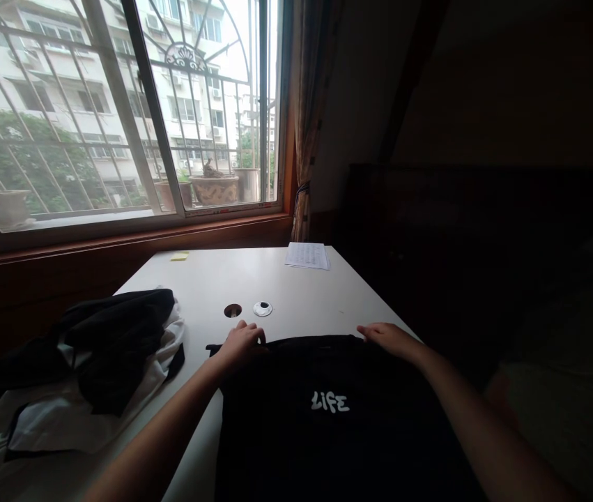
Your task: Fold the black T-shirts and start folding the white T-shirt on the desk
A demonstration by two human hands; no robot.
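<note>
A black garment [327, 439] with white lettering on it lies spread over the near part of the white table. My left hand [244, 339] is closed on its far edge, toward the left corner, with the fingers curled over the cloth. At the far edge on the right, my right hand [386, 336] pinches the fabric, thumb and fingers together. The garment's near end runs out of the bottom of the view.
A pile of black and white clothes [113, 348] lies on the table's left side. Farther back are papers [307, 255], a yellow note [180, 256], a round cable hole [233, 310] and its cover [262, 309]. A barred window stands behind the table [223, 268].
</note>
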